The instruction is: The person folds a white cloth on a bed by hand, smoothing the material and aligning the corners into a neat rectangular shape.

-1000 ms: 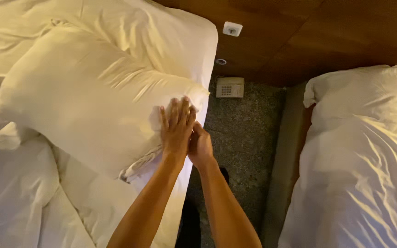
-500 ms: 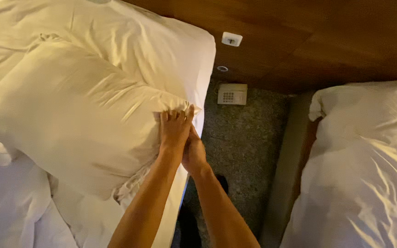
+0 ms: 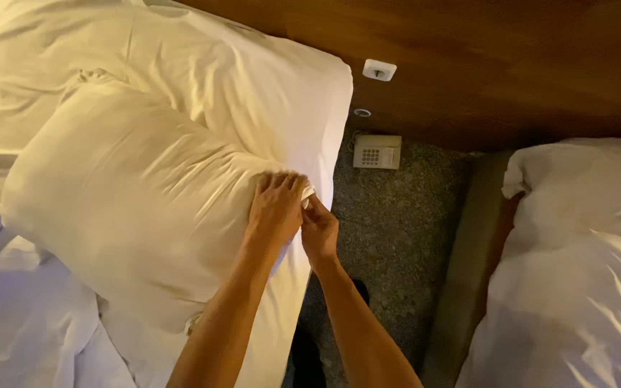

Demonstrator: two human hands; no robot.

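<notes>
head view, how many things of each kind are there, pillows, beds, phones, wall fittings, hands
pillows: 2 (front pillow, back pillow)
beds: 2 (near bed, far bed)
phones: 1 (phone)
wall fittings: 2 (socket, round fitting)
hands: 2 (left hand, right hand)
total: 9

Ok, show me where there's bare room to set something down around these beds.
Free: the carpet between the two beds, below the phone. Also the sheet below the pillow. Crowded: the pillow corner, where the left hand and right hand meet.
</notes>
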